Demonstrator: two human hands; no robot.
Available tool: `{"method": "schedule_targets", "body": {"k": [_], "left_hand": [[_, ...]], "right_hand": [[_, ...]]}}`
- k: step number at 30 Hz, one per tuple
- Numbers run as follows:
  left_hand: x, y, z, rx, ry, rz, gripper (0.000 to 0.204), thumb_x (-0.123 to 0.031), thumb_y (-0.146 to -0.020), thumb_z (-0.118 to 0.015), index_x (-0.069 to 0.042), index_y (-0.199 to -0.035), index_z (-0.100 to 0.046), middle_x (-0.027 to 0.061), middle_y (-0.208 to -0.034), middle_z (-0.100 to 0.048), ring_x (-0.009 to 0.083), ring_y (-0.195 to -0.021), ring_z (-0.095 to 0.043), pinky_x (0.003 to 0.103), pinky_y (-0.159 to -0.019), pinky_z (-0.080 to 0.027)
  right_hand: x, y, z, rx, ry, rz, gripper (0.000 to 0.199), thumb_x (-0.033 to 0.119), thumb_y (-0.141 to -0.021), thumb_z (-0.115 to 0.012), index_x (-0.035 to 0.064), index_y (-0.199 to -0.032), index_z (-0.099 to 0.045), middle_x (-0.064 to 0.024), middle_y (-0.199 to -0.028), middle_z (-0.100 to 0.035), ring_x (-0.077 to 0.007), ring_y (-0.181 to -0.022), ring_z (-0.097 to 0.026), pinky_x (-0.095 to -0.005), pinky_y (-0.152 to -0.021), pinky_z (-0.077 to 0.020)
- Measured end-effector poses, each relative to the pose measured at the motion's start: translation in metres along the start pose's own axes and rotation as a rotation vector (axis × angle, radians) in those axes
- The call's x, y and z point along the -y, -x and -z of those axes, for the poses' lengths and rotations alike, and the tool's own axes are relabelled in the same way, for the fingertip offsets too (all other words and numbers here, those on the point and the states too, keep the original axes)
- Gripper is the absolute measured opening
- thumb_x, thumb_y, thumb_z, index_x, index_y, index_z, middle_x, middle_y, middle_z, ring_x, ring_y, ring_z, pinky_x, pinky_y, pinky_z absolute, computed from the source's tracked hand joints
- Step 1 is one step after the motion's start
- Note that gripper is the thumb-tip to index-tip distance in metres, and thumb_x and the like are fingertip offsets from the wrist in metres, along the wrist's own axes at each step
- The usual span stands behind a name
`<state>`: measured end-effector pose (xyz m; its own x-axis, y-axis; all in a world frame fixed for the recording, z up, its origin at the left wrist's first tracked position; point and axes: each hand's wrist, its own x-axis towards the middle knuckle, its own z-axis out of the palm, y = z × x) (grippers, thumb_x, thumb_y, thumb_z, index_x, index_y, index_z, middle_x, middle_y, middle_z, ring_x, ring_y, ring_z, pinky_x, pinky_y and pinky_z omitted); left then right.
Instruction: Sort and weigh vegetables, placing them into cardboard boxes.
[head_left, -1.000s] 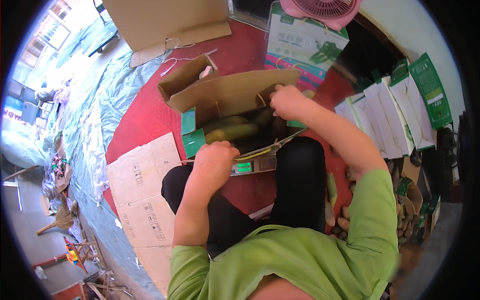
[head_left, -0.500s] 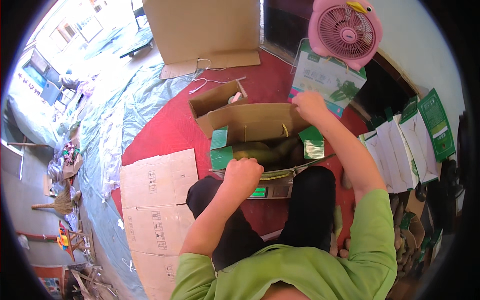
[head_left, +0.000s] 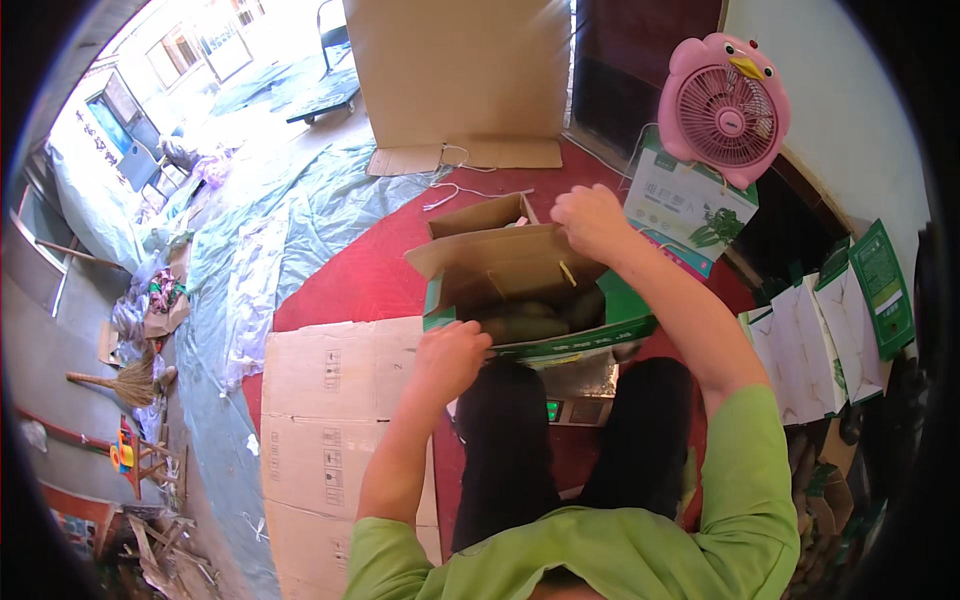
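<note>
A green carton (head_left: 625, 308) with a brown inside stands open in front of my knees. Long greenish vegetables (head_left: 520, 326) lie in it, partly in shadow. My left hand (head_left: 448, 362) is closed on the carton's near left corner. My right hand (head_left: 597, 224) pinches the right end of the raised brown far flap (head_left: 500, 258). Yellow cord (head_left: 567, 273) shows on that far flap. Below the carton's near side, between my knees, is a scale (head_left: 580, 390) with a lit green display. Whether the carton rests on it is hidden.
A small brown box (head_left: 482, 215) stands behind the carton. Flattened cardboard (head_left: 330, 400) lies left on the red floor covering. A pink fan (head_left: 728, 120) sits on a printed carton (head_left: 685, 190) at far right; white-and-green cartons (head_left: 800, 345) stand nearer. A broom (head_left: 125, 382) lies far left.
The view has shifted. The carton sits turned and closer to my right knee, and its small green end flaps no longer stick up. More of the scale's shiny plate shows.
</note>
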<state>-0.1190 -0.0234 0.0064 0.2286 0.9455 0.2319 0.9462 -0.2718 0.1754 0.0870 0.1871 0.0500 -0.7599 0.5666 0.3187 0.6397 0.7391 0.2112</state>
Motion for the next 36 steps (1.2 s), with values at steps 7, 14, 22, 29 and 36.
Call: {"method": "schedule_targets", "body": {"k": [7,14,22,29,36], "left_hand": [[0.048,0.077,0.04,-0.064,-0.13,0.203,0.007,-0.018,-0.079,-0.067,-0.012,-0.076,-0.065,0.0045,-0.074,-0.054,0.0255,-0.079,-0.06,0.041,-0.066,-0.048],[0.074,0.186,0.072,-0.016,-0.34,0.339,0.006,-0.013,-0.074,-0.061,-0.014,-0.068,-0.06,0.002,-0.073,-0.052,0.0218,-0.078,-0.058,0.038,-0.065,-0.046],[0.065,0.329,0.094,0.302,-0.468,0.489,0.007,-0.012,-0.073,-0.061,-0.015,-0.07,-0.066,0.0024,-0.073,-0.055,0.0209,-0.079,-0.058,0.035,-0.068,-0.045],[0.071,0.454,0.058,0.439,-0.366,0.802,0.008,-0.018,-0.071,-0.067,-0.015,-0.064,-0.07,0.0047,-0.068,-0.059,0.0232,-0.074,-0.063,0.038,-0.064,-0.048],[0.051,0.412,0.077,0.318,-0.191,1.013,0.015,-0.018,-0.066,-0.076,-0.016,-0.082,-0.075,0.0078,-0.076,-0.063,0.0281,-0.077,-0.064,0.041,-0.068,-0.051]], "right_hand": [[0.085,-0.064,0.02,-0.103,-0.095,0.137,0.003,0.016,-0.074,-0.064,0.0143,-0.074,-0.066,-0.0017,-0.084,-0.063,-0.0225,-0.089,-0.06,-0.0398,-0.071,-0.0438],[0.197,-0.078,0.0,-0.217,-0.332,0.242,0.007,0.015,-0.073,-0.06,0.0169,-0.072,-0.066,-0.0028,-0.081,-0.064,-0.0218,-0.082,-0.063,-0.0392,-0.07,-0.0442],[0.363,-0.03,-0.05,0.079,-0.644,0.315,0.007,0.017,-0.074,-0.062,0.0128,-0.074,-0.068,-0.0073,-0.08,-0.067,-0.026,-0.08,-0.066,-0.0423,-0.069,-0.0448],[0.448,0.015,-0.05,0.196,-0.871,0.407,0.014,0.022,-0.074,-0.064,0.0083,-0.074,-0.066,-0.0134,-0.079,-0.066,-0.0338,-0.077,-0.066,-0.0458,-0.063,-0.0528],[0.345,-0.013,-0.043,0.551,-0.766,0.35,0.02,0.027,-0.082,-0.058,0.0135,-0.091,-0.069,-0.0133,-0.092,-0.069,-0.0336,-0.088,-0.066,-0.0469,-0.076,-0.0515]]}}
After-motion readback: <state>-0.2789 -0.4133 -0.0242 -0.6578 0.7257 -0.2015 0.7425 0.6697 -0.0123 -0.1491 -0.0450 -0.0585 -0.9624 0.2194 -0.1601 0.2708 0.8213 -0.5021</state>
